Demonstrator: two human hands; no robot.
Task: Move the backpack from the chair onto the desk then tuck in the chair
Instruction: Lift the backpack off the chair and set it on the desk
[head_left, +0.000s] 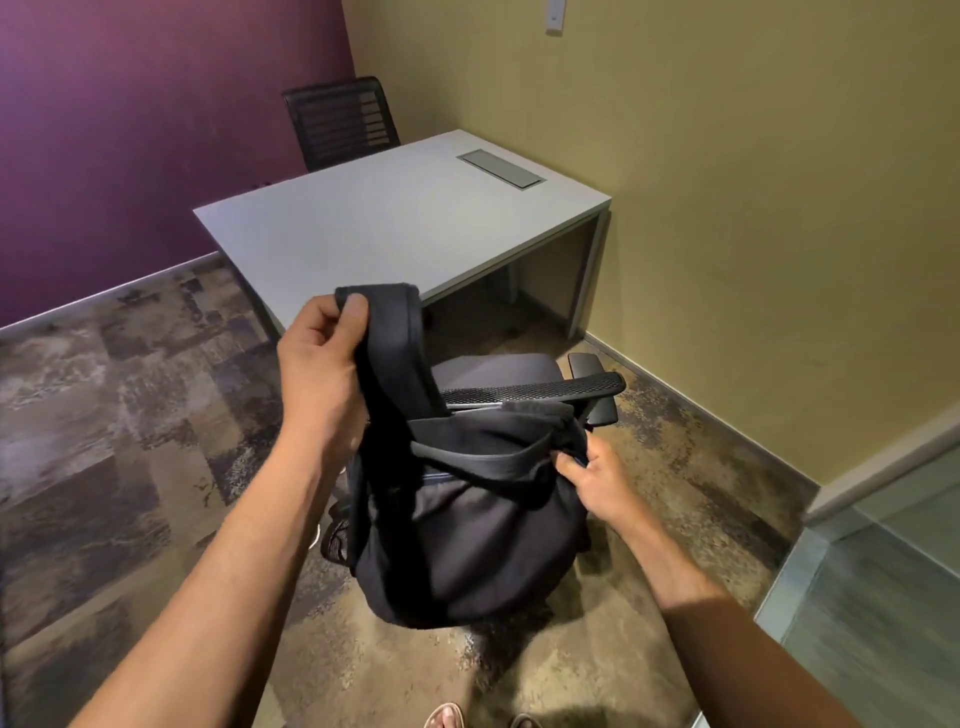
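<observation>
Backpack (467, 530) is up in our hands, hanging in front of us and just this side of the chair (524, 382); whether its underside is fully clear of the seat we cannot tell, since the bag hides that part. It is black, soft and slumped, the body sagging into a rounded pouch, with a mesh side pocket showing low on the left. Our left hand (322, 364) has its grip closed around a shoulder strap (387, 343), thumb pinched over the top, and the strap runs taut down to the bag. Our right hand (597, 478) has its grip pinched on the fabric at the bag's upper right edge. So, as we judge it, the lift is under way and the placing is not yet done. The desk (363, 228) lies ahead beyond the chair, bare but for a cable hatch (501, 169) near its far side. The chair stands pulled out from the desk, so tucking it in is left too
</observation>
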